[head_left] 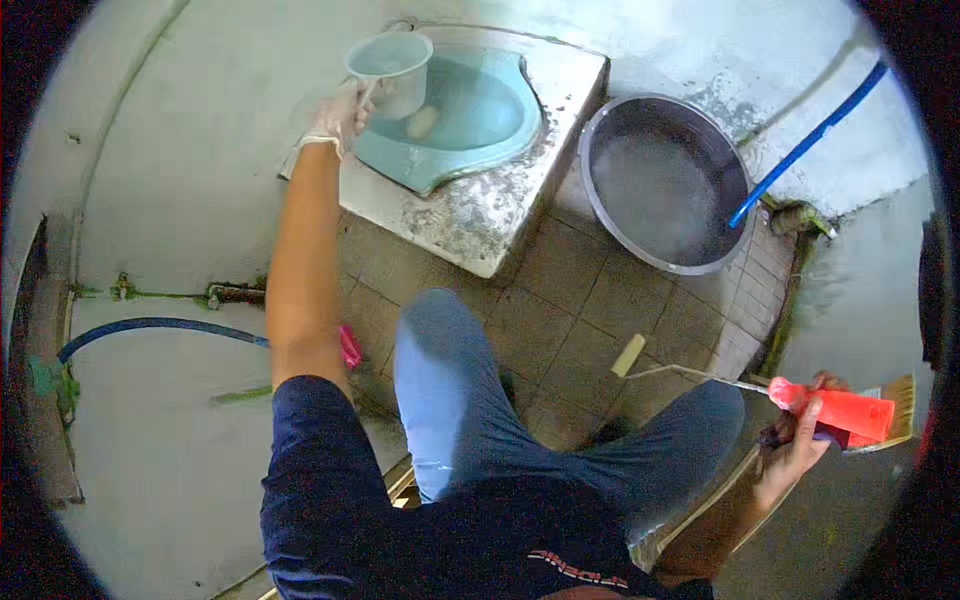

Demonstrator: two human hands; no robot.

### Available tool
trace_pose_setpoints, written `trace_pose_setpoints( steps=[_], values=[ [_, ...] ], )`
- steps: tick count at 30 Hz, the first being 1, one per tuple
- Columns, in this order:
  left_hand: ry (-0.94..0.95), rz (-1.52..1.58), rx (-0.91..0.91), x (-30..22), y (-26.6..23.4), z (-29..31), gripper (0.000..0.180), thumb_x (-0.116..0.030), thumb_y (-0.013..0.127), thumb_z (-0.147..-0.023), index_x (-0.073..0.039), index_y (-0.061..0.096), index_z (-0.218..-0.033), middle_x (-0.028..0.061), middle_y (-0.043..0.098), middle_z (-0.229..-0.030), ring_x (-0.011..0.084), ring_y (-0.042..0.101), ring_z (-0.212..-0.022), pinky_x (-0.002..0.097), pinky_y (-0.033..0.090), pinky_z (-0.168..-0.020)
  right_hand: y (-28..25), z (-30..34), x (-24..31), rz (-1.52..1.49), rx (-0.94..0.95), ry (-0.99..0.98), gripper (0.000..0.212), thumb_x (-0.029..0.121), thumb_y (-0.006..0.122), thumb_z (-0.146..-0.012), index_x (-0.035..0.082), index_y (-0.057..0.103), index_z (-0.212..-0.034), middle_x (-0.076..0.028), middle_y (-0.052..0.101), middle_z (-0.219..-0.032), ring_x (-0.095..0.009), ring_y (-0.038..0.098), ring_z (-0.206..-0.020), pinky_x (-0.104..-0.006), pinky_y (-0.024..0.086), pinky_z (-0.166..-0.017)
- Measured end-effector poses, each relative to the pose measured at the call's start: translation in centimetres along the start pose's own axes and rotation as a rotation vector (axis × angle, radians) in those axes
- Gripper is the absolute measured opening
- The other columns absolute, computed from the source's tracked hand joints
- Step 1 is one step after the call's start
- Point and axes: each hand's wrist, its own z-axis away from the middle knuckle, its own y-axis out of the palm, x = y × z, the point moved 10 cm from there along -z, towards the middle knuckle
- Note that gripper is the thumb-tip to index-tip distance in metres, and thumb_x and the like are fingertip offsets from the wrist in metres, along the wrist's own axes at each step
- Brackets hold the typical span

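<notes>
My left hand (347,112), in a thin whitish glove, is closed round the handle of a translucent white dipper (405,88). The dipper is over the left side of a light-blue squat toilet (440,160), whose raised base is white and stained. A pale oval patch (423,122) shows in the bowl; I cannot tell what it is. At the lower right my right hand (800,440) grips a red plastic bottle (850,412). A small paint roller (629,355) on a bent wire reaches to the same hand, and a bristle brush (903,410) shows behind the bottle; their handles are mostly hidden.
Right of the toilet stands a large grey tub (660,185) of cloudy water, with a blue hose (810,145) hanging into it. A darker hose (160,325) passes behind my left arm. A pink object (350,346) lies on the tiled floor (560,265). Walls close in both sides.
</notes>
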Motion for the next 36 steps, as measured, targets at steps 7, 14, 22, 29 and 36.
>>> trace_pose_setpoints(
  steps=[7,14,22,29,36],
  values=[
    [-0.075,-0.473,-0.099,7.5,-3.6,-9.0,0.037,-0.031,0.046,-0.089,0.001,0.063,-0.088,0.0131,0.065,-0.078,0.0210,0.060,-0.060,0.0341,0.048,-0.058,0.9,0.0,1.9,0.070,0.029,-0.119,0.040,0.024,0.061,-0.087,0.001,0.044,-0.114,-0.009,0.050,-0.104,-0.016,0.051,-0.085,-0.0269,0.044,-0.075],
    [0.027,-1.198,-0.141,7.6,-2.3,-10.9,0.046,-0.042,0.045,-0.083,-0.005,0.066,-0.102,0.0191,0.061,-0.110,0.0345,0.058,-0.104,0.0427,0.045,-0.087,0.2,0.4,1.3,-0.002,-0.121,-0.189,0.033,0.017,0.059,-0.090,-0.002,0.048,-0.115,-0.005,0.054,-0.103,-0.009,0.049,-0.072,-0.0213,0.039,-0.062],
    [0.188,-1.297,-0.236,4.9,-0.9,-7.5,0.037,-0.028,0.043,-0.084,-0.006,0.066,-0.102,0.0202,0.061,-0.110,0.0352,0.057,-0.104,0.0446,0.045,-0.088,1.4,0.9,0.9,-0.022,-0.016,-0.112,0.037,0.018,0.059,-0.090,0.000,0.045,-0.119,-0.007,0.056,-0.103,-0.010,0.053,-0.077,-0.0225,0.042,-0.067],
    [0.208,-1.320,-0.324,6.0,-3.0,-10.6,0.030,-0.024,0.049,-0.084,-0.008,0.066,-0.104,0.0172,0.062,-0.110,0.0363,0.061,-0.101,0.0446,0.049,-0.084,0.3,1.0,-0.3,0.037,-0.194,-0.061,0.033,0.018,0.060,-0.089,0.000,0.048,-0.114,-0.004,0.055,-0.094,-0.005,0.039,-0.059,-0.0206,0.030,-0.051],
    [0.285,-1.348,-0.362,4.2,-3.3,-9.6,0.029,-0.020,0.045,-0.087,-0.010,0.062,-0.109,0.0170,0.062,-0.111,0.0351,0.060,-0.103,0.0449,0.049,-0.084,1.7,0.2,0.1,0.066,-0.069,-0.130,0.030,0.018,0.057,-0.091,-0.001,0.047,-0.112,-0.001,0.054,-0.089,-0.004,0.032,-0.052,-0.0194,0.025,-0.046]
  ],
)
